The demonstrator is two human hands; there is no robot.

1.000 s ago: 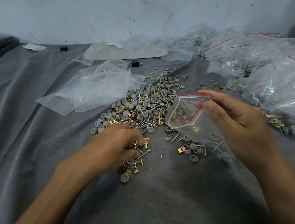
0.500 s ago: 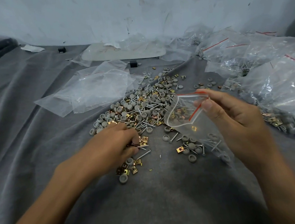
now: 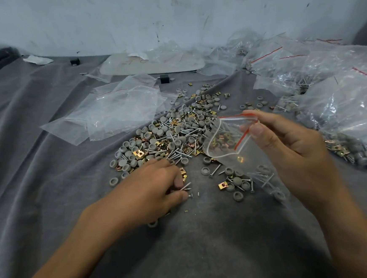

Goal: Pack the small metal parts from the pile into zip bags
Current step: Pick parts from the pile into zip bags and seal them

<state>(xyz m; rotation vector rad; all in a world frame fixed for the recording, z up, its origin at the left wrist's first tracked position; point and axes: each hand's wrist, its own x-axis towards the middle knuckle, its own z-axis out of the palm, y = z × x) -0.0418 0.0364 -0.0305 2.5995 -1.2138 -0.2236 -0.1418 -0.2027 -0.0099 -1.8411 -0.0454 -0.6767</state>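
Left grip (image 3: 151, 189) pinches screws (image 3: 187, 185) beside the pile (image 3: 171, 137) while my right grip (image 3: 288, 143) holds the bag (image 3: 229, 144) open-mouthed to take them.

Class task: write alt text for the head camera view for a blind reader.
A person's right hand holds open a small clear plastic zip bag with a red seal while the left hand pinches silver metal screws beside a pile of grey round caps, gold square clips and screws on a grey cloth. Flat clear plastic bags lie behind.
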